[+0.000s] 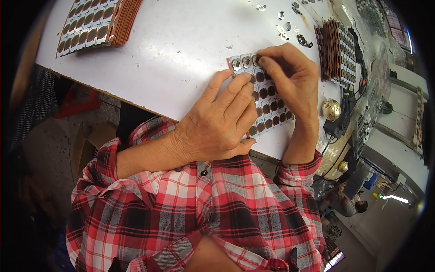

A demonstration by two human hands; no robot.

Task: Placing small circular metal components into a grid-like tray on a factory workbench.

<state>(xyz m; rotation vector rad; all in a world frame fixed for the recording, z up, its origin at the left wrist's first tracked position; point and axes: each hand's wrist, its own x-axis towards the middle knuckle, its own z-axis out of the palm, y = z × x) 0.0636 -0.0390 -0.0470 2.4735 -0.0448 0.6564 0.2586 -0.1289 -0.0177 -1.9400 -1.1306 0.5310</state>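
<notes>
Filling of the card (272, 119) near the table's (172, 50) front edge: left hand (222, 122) flat, pinning it; right hand (290, 79) pinches a metal piece (256, 59); next needs precise seating

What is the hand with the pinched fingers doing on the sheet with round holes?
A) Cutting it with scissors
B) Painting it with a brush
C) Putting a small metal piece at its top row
C: the right hand pinches a small metal piece at the top row of the sheet, beside two already seated.
</notes>
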